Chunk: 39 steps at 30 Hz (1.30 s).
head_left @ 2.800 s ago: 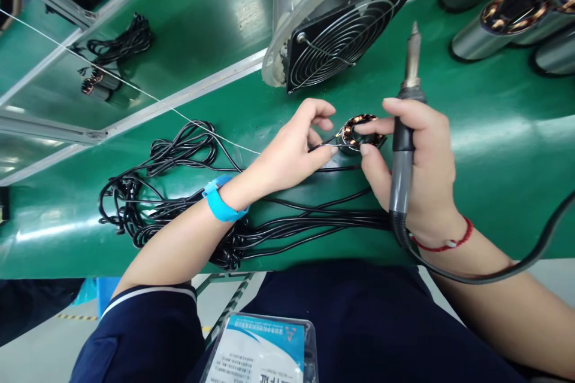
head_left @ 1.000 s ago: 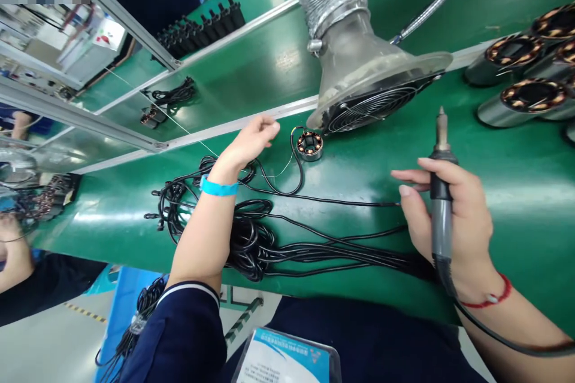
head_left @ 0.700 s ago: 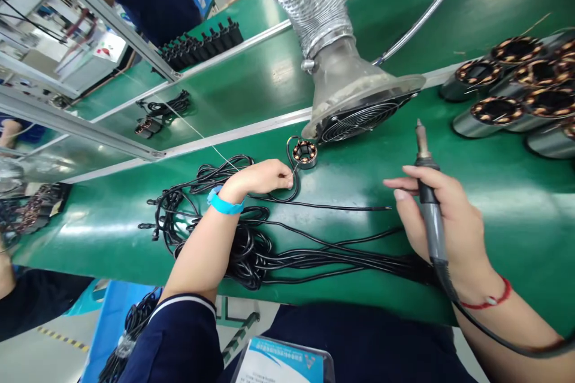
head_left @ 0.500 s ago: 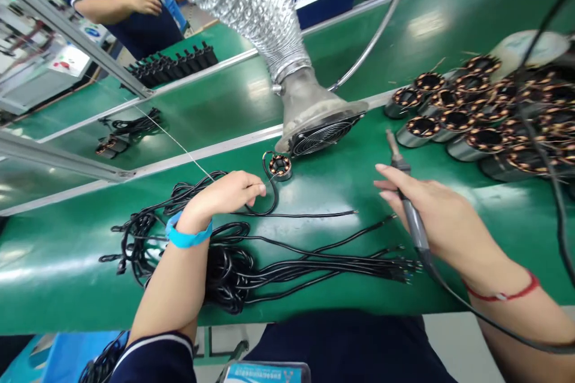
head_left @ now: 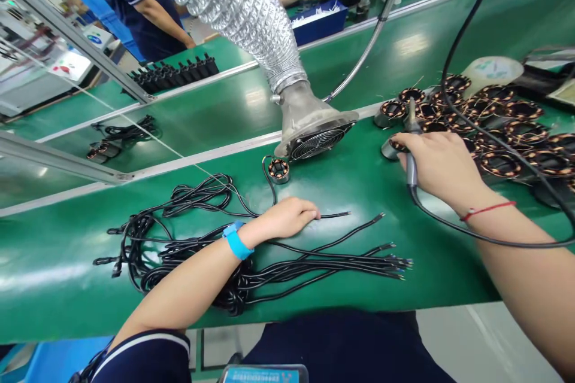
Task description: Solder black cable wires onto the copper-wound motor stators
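While the right hand [head_left: 433, 158] is wrapped round the handle of the soldering iron [head_left: 411, 172], its fingers reach among the copper-wound cores [head_left: 501, 166] crowding the right side of the table [head_left: 341, 284]; whether they also grip a core is hidden. The left hand [head_left: 291, 216] lies over a black cable [head_left: 336, 215], and I cannot tell whether its fingers pinch it. One lone core [head_left: 279, 178], standing just in front of the fan [head_left: 321, 142] near the table's far edge, has a cable brought up to its rim, so it looks done or nearly so. Most seems left: the cores in view on the right show no cable, and the bundled cables [head_left: 314, 264] lie with stripped ends free. The iron's long axis runs near to far, tip toward the far edge; the cable's end points toward the right edge.
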### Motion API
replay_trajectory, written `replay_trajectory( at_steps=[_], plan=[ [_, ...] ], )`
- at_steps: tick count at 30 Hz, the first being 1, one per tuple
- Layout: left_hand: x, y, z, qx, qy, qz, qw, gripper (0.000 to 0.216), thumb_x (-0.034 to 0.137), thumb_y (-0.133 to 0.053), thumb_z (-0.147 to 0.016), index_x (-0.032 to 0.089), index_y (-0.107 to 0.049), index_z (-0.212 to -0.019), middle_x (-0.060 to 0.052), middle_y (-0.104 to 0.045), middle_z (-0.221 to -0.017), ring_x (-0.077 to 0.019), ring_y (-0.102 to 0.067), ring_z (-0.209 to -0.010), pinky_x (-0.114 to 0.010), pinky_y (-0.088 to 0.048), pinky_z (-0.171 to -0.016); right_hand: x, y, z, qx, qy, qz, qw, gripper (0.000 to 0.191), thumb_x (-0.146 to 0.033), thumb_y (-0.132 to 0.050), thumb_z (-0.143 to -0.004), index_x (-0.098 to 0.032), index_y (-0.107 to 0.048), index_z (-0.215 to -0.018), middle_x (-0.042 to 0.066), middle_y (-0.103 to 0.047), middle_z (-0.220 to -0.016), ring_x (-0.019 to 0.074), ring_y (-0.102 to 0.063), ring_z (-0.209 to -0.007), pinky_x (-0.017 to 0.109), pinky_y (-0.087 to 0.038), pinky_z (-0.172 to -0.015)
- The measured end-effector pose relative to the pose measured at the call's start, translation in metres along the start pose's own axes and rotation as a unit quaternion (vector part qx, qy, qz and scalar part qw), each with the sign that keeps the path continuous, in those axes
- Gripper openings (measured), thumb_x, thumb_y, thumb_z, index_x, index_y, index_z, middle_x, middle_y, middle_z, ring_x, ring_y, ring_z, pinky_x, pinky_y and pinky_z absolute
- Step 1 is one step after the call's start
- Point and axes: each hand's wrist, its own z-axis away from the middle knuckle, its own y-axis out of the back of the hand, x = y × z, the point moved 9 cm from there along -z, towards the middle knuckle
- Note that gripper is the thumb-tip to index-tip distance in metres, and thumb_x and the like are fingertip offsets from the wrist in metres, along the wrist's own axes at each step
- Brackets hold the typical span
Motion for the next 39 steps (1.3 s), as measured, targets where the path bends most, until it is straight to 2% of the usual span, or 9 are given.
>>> replay_trajectory(
  at_steps=[4,8,10,13,17,22,26,30,39],
  plan=[
    [-0.014,0.012,-0.001,0.057,0.049,0.015,0.997,0.027,0.026,-0.045,-0.096,0.013,-0.068,-0.103,-0.007,-0.072,-0.100,-0.0168,-0.064,-0.093,-0.027,-0.048,-0.084,-0.046,0.004,0.021,0.012,0.052,-0.054,0.997,0.027,-0.025,-0.054,-0.092,-0.012,-0.065,-0.112,0.014,-0.073,-0.098,0.0269,-0.065,-0.085,0.037,-0.043,-0.076],
    [-0.010,0.000,-0.002,0.036,0.020,-0.094,0.995,0.031,0.030,-0.064,-0.087,0.015,-0.061,-0.115,-0.008,-0.064,-0.112,-0.0200,-0.061,-0.096,-0.030,-0.048,-0.083,-0.097,0.017,0.042,0.036,0.118,-0.151,0.981,0.025,-0.023,-0.049,-0.094,-0.016,-0.061,-0.114,0.010,-0.073,-0.103,0.0234,-0.067,-0.088,0.035,-0.047,-0.079],
    [-0.005,-0.007,-0.002,0.021,0.000,-0.132,0.991,0.022,0.025,-0.063,-0.087,0.016,-0.062,-0.107,-0.009,-0.062,-0.114,-0.0206,-0.060,-0.097,-0.030,-0.047,-0.080,-0.108,0.028,0.047,0.059,0.122,-0.200,0.970,0.024,-0.021,-0.047,-0.094,-0.016,-0.060,-0.114,0.009,-0.072,-0.097,0.0231,-0.067,-0.084,0.036,-0.049,-0.078],
    [0.002,-0.005,0.001,0.012,-0.012,-0.086,0.996,0.004,0.019,-0.060,-0.086,0.016,-0.061,-0.088,-0.004,-0.063,-0.093,-0.0162,-0.057,-0.084,-0.027,-0.043,-0.073,-0.103,0.043,0.049,0.098,0.072,-0.251,0.960,0.025,-0.021,-0.051,-0.093,-0.020,-0.056,-0.118,0.007,-0.073,-0.097,0.0229,-0.068,-0.084,0.038,-0.052,-0.079],
    [0.009,0.010,0.013,-0.001,-0.027,0.107,0.994,0.011,0.024,-0.063,-0.082,0.016,-0.056,-0.077,0.005,-0.049,-0.068,-0.0087,-0.043,-0.064,-0.023,-0.035,-0.061,-0.081,0.050,0.055,0.113,-0.062,-0.358,0.925,0.036,-0.021,-0.056,-0.093,-0.029,-0.049,-0.127,0.003,-0.074,-0.106,0.0222,-0.072,-0.096,0.039,-0.057,-0.083],
    [0.013,0.021,0.022,-0.007,-0.049,0.244,0.968,0.013,0.026,-0.063,-0.079,0.015,-0.056,-0.081,0.006,-0.046,-0.068,-0.0059,-0.035,-0.058,-0.021,-0.032,-0.057,-0.088,0.043,0.058,0.090,-0.124,-0.528,0.835,0.031,-0.024,-0.060,-0.091,-0.031,-0.050,-0.119,0.000,-0.074,-0.096,0.0190,-0.074,-0.083,0.037,-0.062,-0.077],
    [0.012,0.021,0.020,-0.002,-0.052,0.261,0.964,0.015,0.027,-0.064,-0.078,0.014,-0.058,-0.082,0.006,-0.045,-0.067,-0.0056,-0.035,-0.057,-0.022,-0.032,-0.057,-0.093,0.032,0.057,0.087,-0.169,-0.637,0.747,0.033,-0.024,-0.063,-0.090,-0.030,-0.049,-0.119,-0.001,-0.073,-0.094,0.0173,-0.073,-0.079,0.037,-0.065,-0.077],
    [0.008,0.022,0.018,0.007,-0.057,0.261,0.964,0.015,0.027,-0.062,-0.081,0.013,-0.060,-0.083,0.004,-0.050,-0.069,-0.0073,-0.041,-0.062,-0.022,-0.036,-0.062,-0.095,0.024,0.057,0.082,-0.188,-0.691,0.694,0.036,-0.023,-0.066,-0.087,-0.030,-0.049,-0.118,-0.003,-0.072,-0.091,0.0153,-0.073,-0.076,0.033,-0.066,-0.074],
    [0.011,0.015,0.020,-0.057,-0.090,0.227,0.968,0.026,0.031,-0.049,-0.094,0.011,-0.067,-0.095,0.000,-0.059,-0.073,-0.0094,-0.049,-0.069,-0.023,-0.039,-0.069,-0.101,0.024,0.056,0.088,-0.162,-0.717,0.672,0.039,-0.022,-0.067,-0.087,-0.032,-0.047,-0.120,-0.003,-0.071,-0.094,0.0135,-0.072,-0.071,0.031,-0.067,-0.068]
  ],
)
